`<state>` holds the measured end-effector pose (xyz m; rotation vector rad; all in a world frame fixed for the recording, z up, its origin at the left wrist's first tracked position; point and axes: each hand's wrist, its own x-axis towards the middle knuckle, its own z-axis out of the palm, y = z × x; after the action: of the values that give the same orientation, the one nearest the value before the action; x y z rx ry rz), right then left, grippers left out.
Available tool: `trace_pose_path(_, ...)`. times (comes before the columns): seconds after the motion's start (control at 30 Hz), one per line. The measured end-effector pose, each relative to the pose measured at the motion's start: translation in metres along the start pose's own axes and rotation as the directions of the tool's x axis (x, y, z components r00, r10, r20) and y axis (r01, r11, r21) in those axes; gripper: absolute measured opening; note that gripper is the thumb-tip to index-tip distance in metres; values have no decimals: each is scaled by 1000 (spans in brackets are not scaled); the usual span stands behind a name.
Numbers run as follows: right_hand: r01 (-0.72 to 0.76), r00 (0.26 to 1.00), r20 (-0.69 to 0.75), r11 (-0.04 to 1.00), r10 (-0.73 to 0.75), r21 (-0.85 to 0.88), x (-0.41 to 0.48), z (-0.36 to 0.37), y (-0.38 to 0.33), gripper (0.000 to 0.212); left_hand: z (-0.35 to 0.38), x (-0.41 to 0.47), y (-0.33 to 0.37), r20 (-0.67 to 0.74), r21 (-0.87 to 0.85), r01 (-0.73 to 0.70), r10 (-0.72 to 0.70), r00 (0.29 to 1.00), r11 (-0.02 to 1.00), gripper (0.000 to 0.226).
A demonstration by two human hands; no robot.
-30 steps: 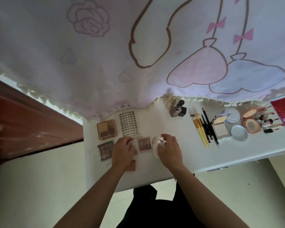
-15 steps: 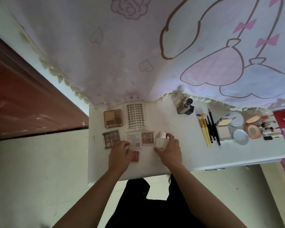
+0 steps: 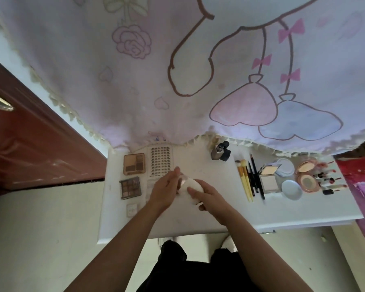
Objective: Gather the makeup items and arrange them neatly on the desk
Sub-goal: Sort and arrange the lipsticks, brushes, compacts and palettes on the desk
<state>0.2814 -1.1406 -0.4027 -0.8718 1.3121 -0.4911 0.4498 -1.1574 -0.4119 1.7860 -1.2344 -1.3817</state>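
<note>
This smooth white egg-shaped case (image 3: 193,185) looks light, hard and slippery, so I judge its fat middle the safest hold. It sits over the middle of the white desk (image 3: 282,211), between my hands. My right hand (image 3: 211,197) curls round its near end and my left hand (image 3: 167,190) lies against the far end, pinching or not I cannot tell.

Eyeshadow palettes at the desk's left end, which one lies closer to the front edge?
The grey-framed palette with many small dark pans; the tan-framed palette lies behind it, nearer the curtain.
</note>
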Motion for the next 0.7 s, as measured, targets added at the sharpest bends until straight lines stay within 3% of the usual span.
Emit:
trace_pose_path(0.1,1,1000,18,999,-2,42,-14,-15,-11,23,17,-5,22,-41,169,-85,93,995,982,39)
trace_pose_path(0.2,30,998,-59,996,-26,79,-27,-25,-19,31,34,-16,43,-59,152,-115,125,990,982,35)
trace_pose_path(0.37,76,992,-104,995,-70,61,-40,-45,-16,44,62,-28,62,-128,196,-17,43,991,981,40)
trace_pose_path(0.53,222,932,-216,929,-292,-297,-45,-62,-14,35,79,-33,71,-121,-95,151,-162,979,984,35)
trace_pose_path(0.63,270,903,-219,884,-370,-382,-51,-71,-15,31,89,-36,81,-131,-102,178,-191,973,979,35)
trace_pose_path(0.7,310,867,-193,799,-460,-515,-57,-76,-14,31,92,-36,89,-123,-110,254,-267,956,961,35)
